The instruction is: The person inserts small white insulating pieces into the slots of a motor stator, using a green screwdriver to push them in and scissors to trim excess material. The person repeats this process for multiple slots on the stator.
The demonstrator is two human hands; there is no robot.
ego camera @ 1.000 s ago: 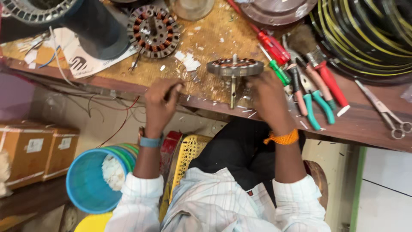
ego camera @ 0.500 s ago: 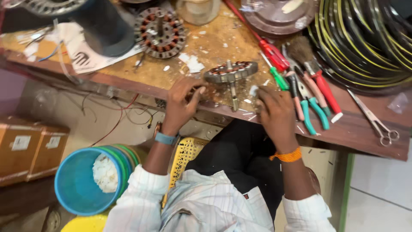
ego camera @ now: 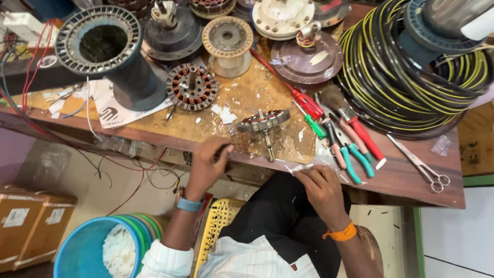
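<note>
My left hand rests at the front edge of the wooden workbench, fingers curled with the fingertips on the edge; whether it holds anything I cannot tell. My right hand pinches a thin white paper strip just in front of the bench edge. Between the two hands a round motor stator on a shaft leans tilted on the bench. A second stator with copper windings lies flat further back.
Red and green screwdrivers, pliers, a brush and scissors lie to the right. A big coil of black and yellow wire fills the far right. A dark cylinder, fan motor parts, a blue bucket and yellow stool sit around.
The view has tilted up, showing more of the bench. My right hand came back from the stator to the bench edge and now pinches a paper strip. My left hand stays at the edge.
</note>
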